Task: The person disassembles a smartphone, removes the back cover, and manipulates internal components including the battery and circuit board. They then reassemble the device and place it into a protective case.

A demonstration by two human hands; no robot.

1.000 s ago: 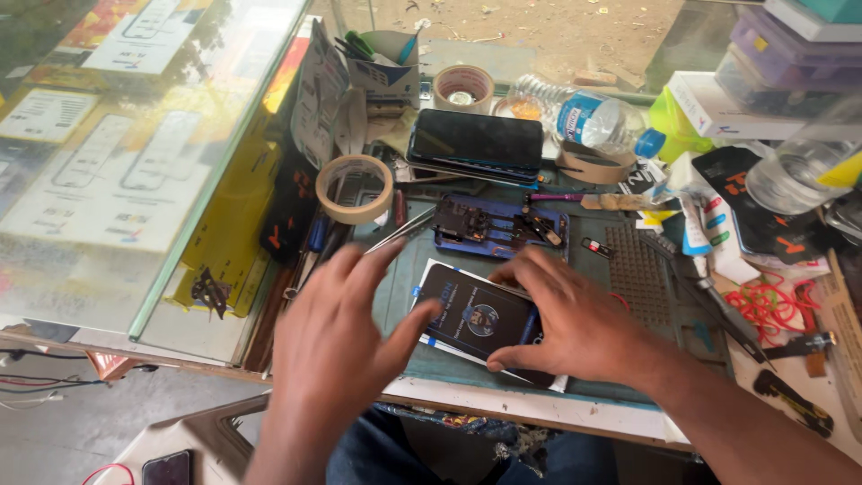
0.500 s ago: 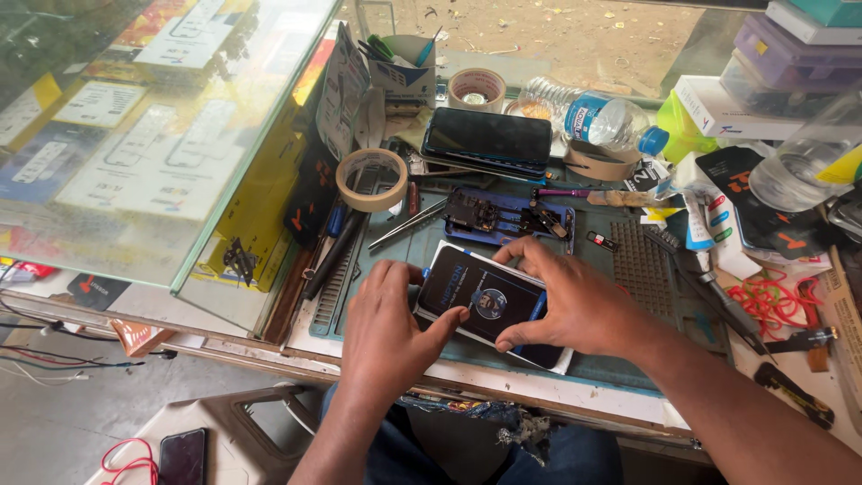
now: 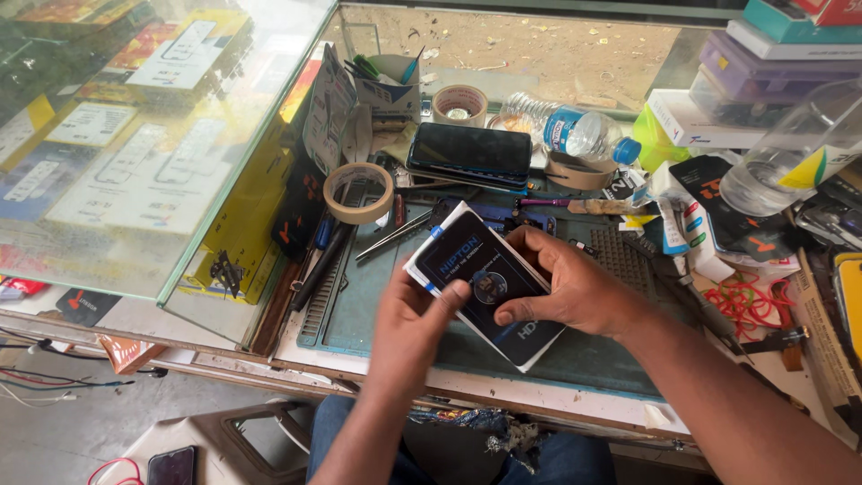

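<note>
Holding a flat dark package w/ both hands, just above the green mat near the front edge of the workbench. My left hand grips its near-left side, thumb pressed on the dark face. My right hand wraps the right side from above, thumb on the face near the round picture in the middle. Package is tilted, one corner pointing away from me, white rim w/ blue tabs showing along the far-left edge.

Just beyond it, partly hidden, sits a blue clamp fixture. To its left lie metal tweezers and a tape roll, flat on the mat's far-left corner. Red rubber bands lie toward the right edge.

Farther back, a black phone rests face up, w/ a 2nd tape roll and a plastic bottle on its side behind it. Glass display case fills the left side; stacked boxes crowd the far-right corner.
</note>
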